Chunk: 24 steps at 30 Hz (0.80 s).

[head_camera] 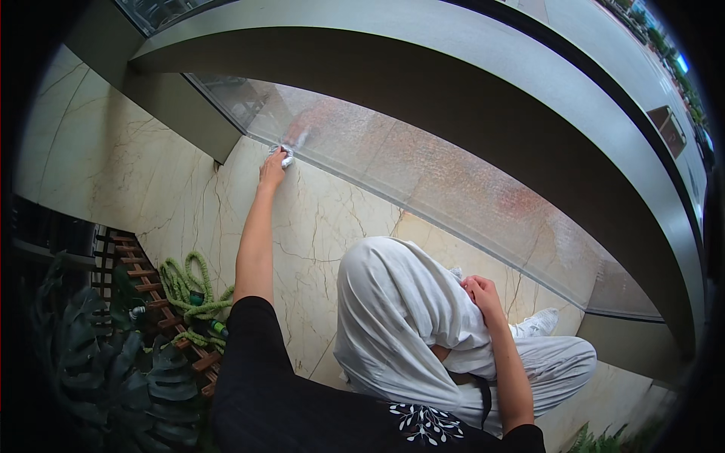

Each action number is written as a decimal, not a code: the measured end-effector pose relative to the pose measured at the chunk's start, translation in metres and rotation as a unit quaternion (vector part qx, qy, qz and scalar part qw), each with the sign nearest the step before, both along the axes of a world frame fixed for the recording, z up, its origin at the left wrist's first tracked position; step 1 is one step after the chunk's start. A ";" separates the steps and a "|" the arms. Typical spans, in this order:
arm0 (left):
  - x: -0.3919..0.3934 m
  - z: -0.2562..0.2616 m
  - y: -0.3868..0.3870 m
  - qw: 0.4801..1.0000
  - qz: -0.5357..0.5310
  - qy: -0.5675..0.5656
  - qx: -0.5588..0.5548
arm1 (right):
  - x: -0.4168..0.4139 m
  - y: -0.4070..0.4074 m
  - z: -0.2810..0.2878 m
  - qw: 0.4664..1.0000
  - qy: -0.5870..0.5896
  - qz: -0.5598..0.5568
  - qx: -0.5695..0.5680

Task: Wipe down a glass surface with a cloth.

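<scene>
My left hand [274, 167] reaches out with its arm straight and grips a crumpled white cloth [288, 157]. The cloth touches the lower edge of a glass pane [391, 153], near the pane's left corner, where it meets the marble floor [317, 226]. Whitish smears and reddish, speckled patches show on or through the glass. My right hand [481, 293] rests with curled fingers against the leg of my light grey trousers [396, 294]. A small greyish-white bit [455, 273] shows beside its fingers; whether the hand holds it is unclear.
A wide metal-faced curved ledge [453, 79] overhangs the glass. A grey post [187, 113] stands at the pane's left end. To my left lie a coiled green hose [195, 289], a brown wooden trellis [161, 303] and large-leaved plants [113, 362]. A fern [597, 439] is at lower right.
</scene>
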<state>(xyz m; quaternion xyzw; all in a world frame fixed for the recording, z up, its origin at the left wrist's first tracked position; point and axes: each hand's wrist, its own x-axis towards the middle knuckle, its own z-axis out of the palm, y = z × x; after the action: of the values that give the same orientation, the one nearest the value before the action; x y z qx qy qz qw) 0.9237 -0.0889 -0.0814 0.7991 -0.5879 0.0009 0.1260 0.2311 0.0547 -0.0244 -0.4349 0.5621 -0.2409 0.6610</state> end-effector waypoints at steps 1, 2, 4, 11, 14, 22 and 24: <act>0.001 0.002 -0.007 1.000 -0.004 0.003 0.000 | -0.002 0.001 0.003 1.000 0.008 0.003 0.008; 0.004 0.007 -0.013 0.999 0.012 0.035 0.034 | -0.003 -0.001 0.006 1.000 0.009 0.001 0.008; 0.008 0.007 -0.011 0.999 -0.015 0.021 0.028 | 0.002 -0.005 0.008 1.000 0.025 0.011 -0.003; -0.035 0.004 0.081 0.977 -0.169 0.007 0.133 | -0.014 -0.002 -0.006 0.999 0.028 0.008 -0.035; -0.021 0.028 0.134 0.936 -0.112 0.277 0.188 | -0.005 -0.001 -0.006 0.998 0.019 0.021 -0.064; -0.121 0.085 0.232 0.525 0.090 0.836 -0.132 | -0.011 0.001 -0.008 0.997 0.028 0.017 -0.069; -0.140 0.102 0.241 0.500 0.081 0.849 -0.150 | -0.012 0.000 -0.009 0.997 0.027 0.014 -0.077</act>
<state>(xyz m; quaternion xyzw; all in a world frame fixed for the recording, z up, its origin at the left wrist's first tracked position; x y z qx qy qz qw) 0.7834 0.1524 0.0206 0.4288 -0.1221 -0.5801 0.6817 0.2194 0.0547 -0.0335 -0.4987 0.5536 -0.2624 0.6132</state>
